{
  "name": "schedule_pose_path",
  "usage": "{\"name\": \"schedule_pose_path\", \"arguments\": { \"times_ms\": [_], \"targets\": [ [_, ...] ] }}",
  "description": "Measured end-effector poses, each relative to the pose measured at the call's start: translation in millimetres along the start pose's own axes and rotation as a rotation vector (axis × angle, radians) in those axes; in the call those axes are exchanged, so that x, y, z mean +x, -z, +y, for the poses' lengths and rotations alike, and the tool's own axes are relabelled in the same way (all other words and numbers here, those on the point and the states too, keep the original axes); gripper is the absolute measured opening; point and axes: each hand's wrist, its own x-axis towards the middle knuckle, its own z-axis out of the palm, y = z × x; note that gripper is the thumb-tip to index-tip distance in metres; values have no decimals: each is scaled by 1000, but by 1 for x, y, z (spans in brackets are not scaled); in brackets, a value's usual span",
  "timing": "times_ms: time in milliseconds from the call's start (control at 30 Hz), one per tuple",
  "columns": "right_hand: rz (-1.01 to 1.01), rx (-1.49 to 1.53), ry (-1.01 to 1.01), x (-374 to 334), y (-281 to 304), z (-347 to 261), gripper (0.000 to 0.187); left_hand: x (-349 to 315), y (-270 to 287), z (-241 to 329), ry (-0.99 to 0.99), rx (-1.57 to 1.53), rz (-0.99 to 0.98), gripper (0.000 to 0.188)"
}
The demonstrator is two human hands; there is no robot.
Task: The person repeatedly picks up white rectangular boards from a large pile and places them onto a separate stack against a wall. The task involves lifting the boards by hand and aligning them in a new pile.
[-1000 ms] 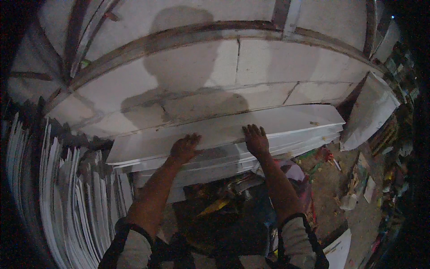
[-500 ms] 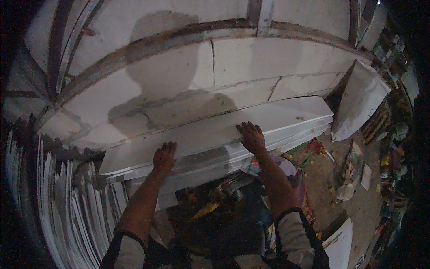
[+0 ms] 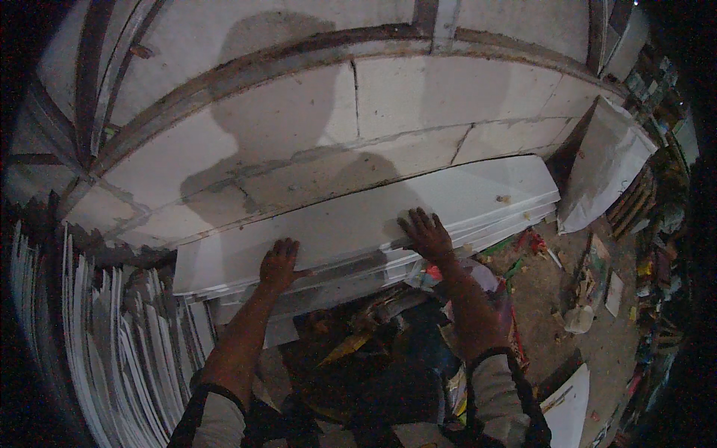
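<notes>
White top board (image 3: 358, 220) of a stack, left hand (image 3: 278, 265) and right hand (image 3: 426, 235) flat on it, fingers spread, apart

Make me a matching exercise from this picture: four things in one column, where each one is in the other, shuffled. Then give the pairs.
Things:
1. left hand
2. right hand
3. leaning white board
4. upright white sheets on edge

Places:
A. far left, packed in a row
B. flat on the top white panel, nearer its right end
C. propped at the wall, right of the stack
D. at the panel's front edge, left of middle

Pairs: 1-D, 2-B, 3-C, 4-A
</notes>
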Motion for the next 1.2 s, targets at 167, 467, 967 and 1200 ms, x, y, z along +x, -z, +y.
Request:
{"name": "schedule_pose_path", "arguments": {
  "times_ms": [167,467,967,1200],
  "targets": [
    [207,-27,52,7,2,5,69,-4,3,3,38,-9,-107,107],
    [112,-129,-96,-2,-8,10,68,-5,-25,-4,-9,38,-73,100],
    [-52,145,-71,7,6,27,72,-10,-15,-9,31,33,3,65],
    [-156,242,-127,18,20,21,78,31,-17,48,-48,23,-44,69]
  ]
}}
